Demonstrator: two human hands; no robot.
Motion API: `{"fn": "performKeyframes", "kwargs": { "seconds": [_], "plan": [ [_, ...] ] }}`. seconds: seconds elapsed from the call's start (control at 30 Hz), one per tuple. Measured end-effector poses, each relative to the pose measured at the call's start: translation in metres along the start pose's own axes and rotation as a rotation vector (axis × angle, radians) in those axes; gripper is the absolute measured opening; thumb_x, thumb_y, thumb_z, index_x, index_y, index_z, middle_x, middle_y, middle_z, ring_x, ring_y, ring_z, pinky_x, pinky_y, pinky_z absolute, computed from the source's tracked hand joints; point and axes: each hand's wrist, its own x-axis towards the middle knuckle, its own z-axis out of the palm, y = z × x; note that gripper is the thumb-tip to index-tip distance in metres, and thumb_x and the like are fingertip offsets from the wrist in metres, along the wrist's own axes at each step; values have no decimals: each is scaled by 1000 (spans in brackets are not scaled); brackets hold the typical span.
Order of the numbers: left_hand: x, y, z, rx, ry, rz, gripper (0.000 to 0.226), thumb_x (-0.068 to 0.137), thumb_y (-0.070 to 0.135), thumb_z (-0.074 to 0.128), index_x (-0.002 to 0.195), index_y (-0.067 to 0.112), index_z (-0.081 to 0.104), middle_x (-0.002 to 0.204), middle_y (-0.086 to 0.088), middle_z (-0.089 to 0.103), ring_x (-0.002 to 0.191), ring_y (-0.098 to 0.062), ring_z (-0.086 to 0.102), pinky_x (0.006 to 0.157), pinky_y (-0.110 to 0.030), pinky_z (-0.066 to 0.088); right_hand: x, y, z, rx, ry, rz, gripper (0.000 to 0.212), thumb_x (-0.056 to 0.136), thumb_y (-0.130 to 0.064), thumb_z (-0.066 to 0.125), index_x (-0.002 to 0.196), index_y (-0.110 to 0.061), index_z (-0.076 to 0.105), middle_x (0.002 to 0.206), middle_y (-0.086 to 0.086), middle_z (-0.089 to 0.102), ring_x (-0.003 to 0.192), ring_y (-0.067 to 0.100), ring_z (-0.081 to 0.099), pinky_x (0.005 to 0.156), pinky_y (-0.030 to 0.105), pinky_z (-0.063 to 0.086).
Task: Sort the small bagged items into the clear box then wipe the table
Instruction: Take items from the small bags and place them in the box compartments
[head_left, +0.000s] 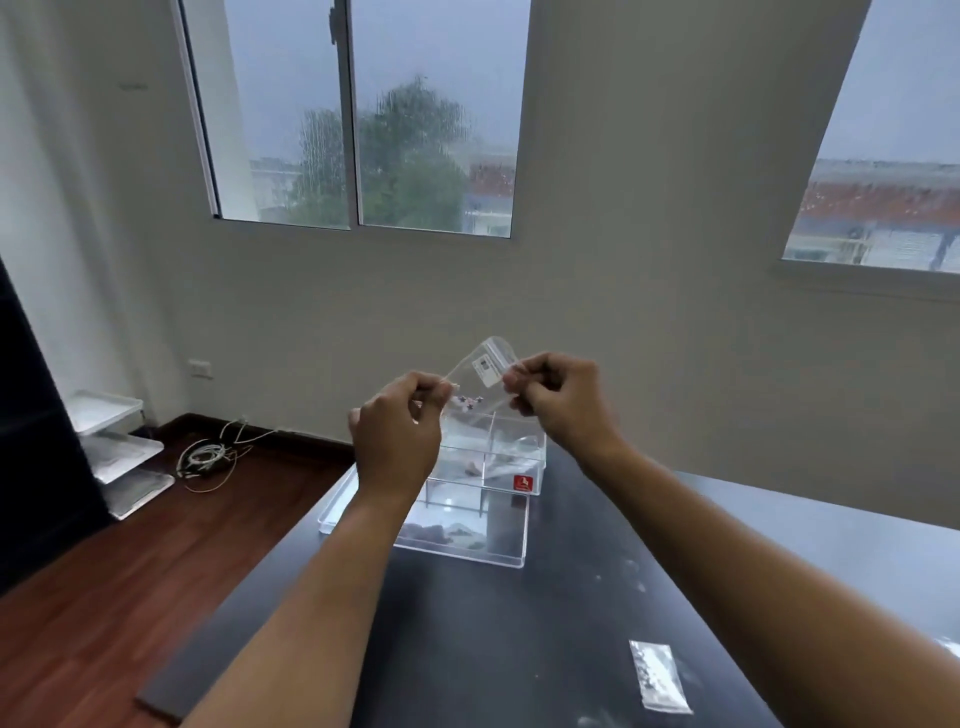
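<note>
A small clear zip bag (480, 371) with a white label and a few tiny parts inside is raised in the air above the clear box (514, 457). My left hand (397, 441) pinches the bag's left edge and my right hand (558, 402) pinches its right edge. The clear box has dividers and a red sticker, and stands on the far end of the dark table (519, 623). It holds some small items in its compartments. Another small bagged item (658, 675) lies flat on the table at the near right.
A clear lid or tray (332, 514) lies under and left of the box at the table's edge. White smudges mark the table at right. Stacked clear trays (117, 452) and a coil of white cable (208, 457) sit on the wooden floor at left.
</note>
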Motion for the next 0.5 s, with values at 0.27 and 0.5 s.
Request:
{"fn": "performKeyframes", "kwargs": {
  "seconds": [0.27, 0.5],
  "plan": [
    [14, -27, -11, 463, 43, -112, 35, 101, 53, 54, 97, 26, 75, 97, 0, 77, 103, -30, 65, 92, -46, 34, 51, 18, 68, -334, -212, 26, 25, 81, -13, 85, 68, -32, 74, 79, -5, 80, 81, 12, 77, 86, 42, 62],
    [8, -25, -10, 676, -24, -54, 17, 94, 35, 64, 108, 29, 72, 111, 0, 72, 114, -29, 59, 94, -47, 34, 56, 8, 96, -696, -244, -3, 11, 80, -19, 81, 82, -30, 81, 85, -15, 78, 98, 10, 70, 106, 42, 35]
  ]
}}
